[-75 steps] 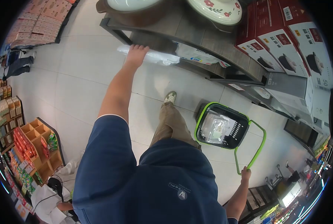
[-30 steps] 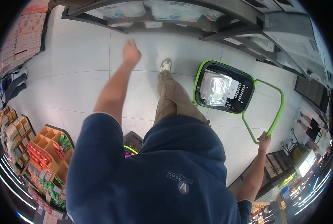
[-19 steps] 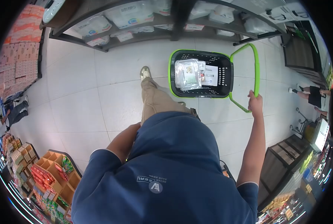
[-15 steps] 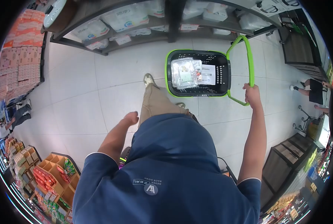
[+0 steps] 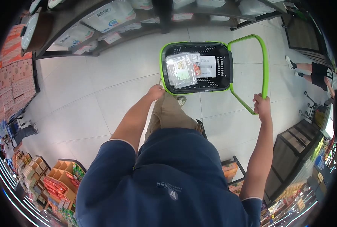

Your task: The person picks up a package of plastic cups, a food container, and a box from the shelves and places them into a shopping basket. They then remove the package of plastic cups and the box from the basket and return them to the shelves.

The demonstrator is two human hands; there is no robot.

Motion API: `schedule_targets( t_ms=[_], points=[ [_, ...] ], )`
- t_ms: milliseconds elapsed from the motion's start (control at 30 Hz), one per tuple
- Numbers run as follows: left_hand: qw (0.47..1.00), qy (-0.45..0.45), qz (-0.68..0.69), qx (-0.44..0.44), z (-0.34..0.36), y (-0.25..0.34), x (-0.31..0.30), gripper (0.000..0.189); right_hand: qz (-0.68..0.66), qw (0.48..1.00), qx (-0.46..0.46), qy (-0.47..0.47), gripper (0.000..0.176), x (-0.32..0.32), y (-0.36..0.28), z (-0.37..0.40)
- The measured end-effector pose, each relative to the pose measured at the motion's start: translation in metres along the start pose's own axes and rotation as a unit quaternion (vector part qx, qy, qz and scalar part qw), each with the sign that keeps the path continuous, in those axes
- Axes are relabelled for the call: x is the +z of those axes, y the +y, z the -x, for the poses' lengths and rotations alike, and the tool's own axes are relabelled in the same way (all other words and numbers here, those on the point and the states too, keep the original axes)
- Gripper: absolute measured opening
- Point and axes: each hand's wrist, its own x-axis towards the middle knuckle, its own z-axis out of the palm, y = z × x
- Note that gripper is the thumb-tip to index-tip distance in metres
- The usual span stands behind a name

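A black shopping basket (image 5: 225, 87) with a green rim is in front of my legs. My right hand (image 5: 262, 106) is closed around the lower end of its long green handle (image 5: 265, 64), off to the right. At the basket's near left corner, my left hand (image 5: 156, 92) has curled fingers against the rim; its fingertips are partly hidden. Inside the basket lie clear plastic packs (image 5: 181, 71) with a pale label, another clear pack (image 5: 195, 65) with a red picture, and a white box (image 5: 208, 66).
A dark shelf (image 5: 142, 32) with white wrapped packages (image 5: 110, 16) runs along the top. Wooden bins of red packets (image 5: 57, 185) stand lower left, stacked cartons (image 5: 17, 83) at left. A person (image 5: 319, 77) and a shopping cart (image 5: 314, 111) are at right. Pale floor tiles (image 5: 111, 87) surround me.
My left hand has swung forward and right to the basket's corner. The basket appears slightly further left and up, while its handle has swung outward to the right with my right hand.
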Motion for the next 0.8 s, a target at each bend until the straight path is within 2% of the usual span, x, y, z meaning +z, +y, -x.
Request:
schedule_targets(
  t_ms=[33,67,133,200,267,333,367,433,467,567,667,800],
  points=[
    [0.997,-0.009,0.053,-0.048,-0.015,0.004,0.009,0.042,-0.018,1.000,0.005,-0.001,0.020,-0.001,0.001,0.000],
    [0.997,-0.015,0.054,-0.052,-0.029,0.013,0.013,0.042,-0.038,0.999,0.008,0.000,0.020,-0.001,-0.002,-0.001],
    [0.980,0.030,0.169,-0.104,-0.046,0.037,0.015,0.051,-0.030,0.999,0.028,0.006,0.022,0.004,-0.008,0.001],
    [0.976,0.069,0.178,-0.106,-0.069,0.050,0.010,0.055,-0.021,0.999,0.025,0.001,0.023,0.009,-0.016,-0.001],
    [0.971,0.163,0.143,-0.097,-0.092,0.062,0.002,0.054,-0.020,0.999,0.025,-0.005,0.024,0.014,-0.025,-0.004],
    [0.962,0.209,0.170,-0.045,-0.108,0.074,-0.019,0.050,-0.020,0.999,0.024,-0.013,0.025,0.015,-0.031,-0.010],
    [0.962,0.207,0.169,-0.049,-0.120,0.073,-0.024,0.050,-0.032,0.999,0.033,-0.027,0.026,0.013,-0.032,-0.014],
    [0.985,0.150,0.073,0.043,-0.139,0.069,-0.033,0.043,-0.056,0.997,0.043,-0.037,0.029,0.011,-0.033,-0.016],
    [0.985,0.154,0.070,0.042,-0.141,0.070,-0.038,0.043,-0.059,0.997,0.041,-0.042,0.029,0.010,-0.032,-0.019],
    [0.997,0.071,0.023,0.007,-0.143,0.077,-0.043,0.045,-0.079,0.996,0.039,-0.021,0.031,0.002,-0.026,-0.019],
    [0.994,0.108,0.022,0.012,-0.133,0.082,-0.031,0.046,-0.106,0.993,0.041,-0.011,0.031,0.000,-0.018,-0.016],
    [0.993,0.088,0.044,-0.066,-0.123,0.080,-0.010,0.051,-0.113,0.993,0.036,-0.007,0.032,0.000,-0.013,-0.010]
  ],
)
